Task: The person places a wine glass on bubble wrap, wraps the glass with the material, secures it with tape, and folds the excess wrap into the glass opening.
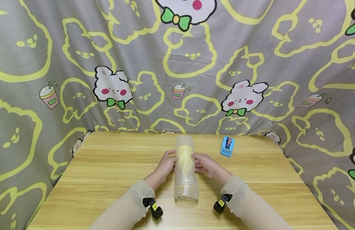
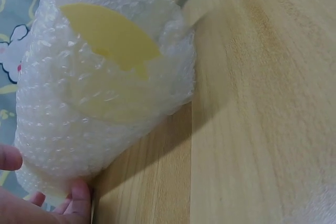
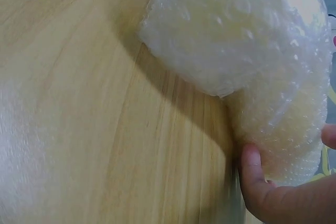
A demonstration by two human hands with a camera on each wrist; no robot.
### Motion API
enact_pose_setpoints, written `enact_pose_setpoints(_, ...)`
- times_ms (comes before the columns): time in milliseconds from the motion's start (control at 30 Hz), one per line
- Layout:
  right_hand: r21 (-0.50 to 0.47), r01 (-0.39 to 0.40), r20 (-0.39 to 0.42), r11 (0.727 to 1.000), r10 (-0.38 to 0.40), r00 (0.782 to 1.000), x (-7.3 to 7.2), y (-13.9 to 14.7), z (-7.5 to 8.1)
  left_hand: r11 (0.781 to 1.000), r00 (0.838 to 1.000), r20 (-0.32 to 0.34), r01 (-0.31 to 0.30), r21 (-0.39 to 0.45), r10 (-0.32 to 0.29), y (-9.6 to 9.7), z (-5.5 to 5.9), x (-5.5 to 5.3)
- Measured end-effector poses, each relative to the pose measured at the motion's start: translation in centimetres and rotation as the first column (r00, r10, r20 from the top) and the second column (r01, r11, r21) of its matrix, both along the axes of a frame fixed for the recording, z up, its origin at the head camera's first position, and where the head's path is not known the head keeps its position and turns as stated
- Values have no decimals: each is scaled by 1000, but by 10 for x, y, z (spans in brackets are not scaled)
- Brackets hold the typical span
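A roll of bubble wrap (image 1: 185, 179) lies lengthwise on the table, wound around something pale yellow that shows through the layers. Its near end looks loose and hollow. On one side my left hand (image 1: 167, 164) holds the roll, thumb on top and fingers low against its flank. My right hand (image 1: 207, 165) grips the opposite side in much the same way. In the left wrist view, a yellow curved edge (image 2: 113, 35) shows inside the bubble wrap. The right wrist view has my thumb and fingers (image 3: 252, 163) around the roll's side. What exactly is wrapped inside cannot be made out.
A blue tape dispenser (image 1: 227, 147) stands on the wooden table (image 1: 114, 166), to the right behind the roll. A grey curtain (image 1: 148, 57) with cartoon prints hangs behind and on both sides of the table.
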State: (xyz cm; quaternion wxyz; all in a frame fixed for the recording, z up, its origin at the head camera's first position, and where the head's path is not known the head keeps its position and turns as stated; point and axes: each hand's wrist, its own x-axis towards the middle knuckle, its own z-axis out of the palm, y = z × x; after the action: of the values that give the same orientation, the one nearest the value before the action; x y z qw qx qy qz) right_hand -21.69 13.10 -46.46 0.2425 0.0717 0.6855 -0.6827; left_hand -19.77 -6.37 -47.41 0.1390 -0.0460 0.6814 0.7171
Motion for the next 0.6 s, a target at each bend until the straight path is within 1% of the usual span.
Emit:
enact_pose_setpoints(233,-23,17,20,1000,-16,1000,0,-1,-1,1000,1000,-13,7,-17,-7,-1,0,2)
enact_pose_setpoints(500,-37,19,43,999,-18,999,1,-1,0,999,1000,0,5,-36,-5,-2,-2,0)
enact_pose_setpoints(600,-47,13,38,999,-11,999,1,0,-1,999,1000,1,9,-42,-9,-3,-2,0)
